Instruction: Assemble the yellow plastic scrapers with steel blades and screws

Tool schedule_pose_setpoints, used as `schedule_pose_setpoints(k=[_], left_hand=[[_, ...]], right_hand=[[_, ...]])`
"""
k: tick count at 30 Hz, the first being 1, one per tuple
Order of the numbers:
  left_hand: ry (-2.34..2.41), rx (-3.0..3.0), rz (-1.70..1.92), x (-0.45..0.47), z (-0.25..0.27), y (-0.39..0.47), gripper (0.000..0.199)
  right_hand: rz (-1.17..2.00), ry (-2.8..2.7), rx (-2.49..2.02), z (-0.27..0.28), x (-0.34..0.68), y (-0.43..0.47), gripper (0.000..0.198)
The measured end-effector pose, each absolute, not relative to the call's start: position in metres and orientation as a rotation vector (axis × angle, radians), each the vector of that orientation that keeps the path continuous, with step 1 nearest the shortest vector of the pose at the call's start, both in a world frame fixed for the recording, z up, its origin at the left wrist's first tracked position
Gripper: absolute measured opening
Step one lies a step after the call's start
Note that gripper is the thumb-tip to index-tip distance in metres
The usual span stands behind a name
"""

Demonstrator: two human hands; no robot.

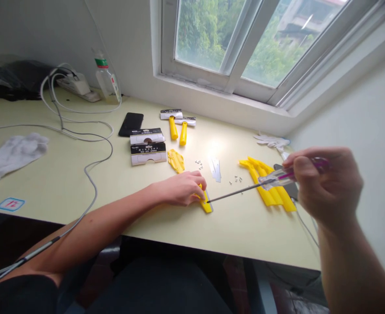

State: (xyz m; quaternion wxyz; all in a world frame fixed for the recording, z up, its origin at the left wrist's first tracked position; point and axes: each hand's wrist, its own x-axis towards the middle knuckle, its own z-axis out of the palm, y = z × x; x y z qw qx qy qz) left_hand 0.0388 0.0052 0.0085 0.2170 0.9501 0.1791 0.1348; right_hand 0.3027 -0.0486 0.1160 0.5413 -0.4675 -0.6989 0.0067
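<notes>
My right hand (326, 187) is closed around the clear and purple handle of a screwdriver (238, 191). Its long shaft slants down to the left, and the tip meets a yellow plastic scraper head (206, 205) with a thin metal blade along its right edge. Fingers of my left hand (187, 187) grip that scraper head and press it against the table; part of it is hidden under them. Just beyond lie more yellow plates (175, 160), small screws (199, 164) and loose metal blades (216, 169). Several yellow handles (267, 183) lie below the screwdriver's handle.
Two yellow-handled scrapers (173, 126) in card sleeves, black and white packaging (148, 153) and a phone (131, 124) lie farther back. A bottle (107, 83) stands by the wall. Cables (96, 174) cross the left side, near a white glove (15, 152). Another glove (270, 141) lies at right.
</notes>
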Motion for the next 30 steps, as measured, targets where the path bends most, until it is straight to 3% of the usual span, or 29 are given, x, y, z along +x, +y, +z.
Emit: schedule_pose_setpoints(k=[30], left_hand=[[0.471, 2.601, 0.439, 0.038, -0.001, 0.005, 0.016]], right_hand=[[-0.191, -1.230, -1.533, 0.071, 0.316, -0.042, 0.013]])
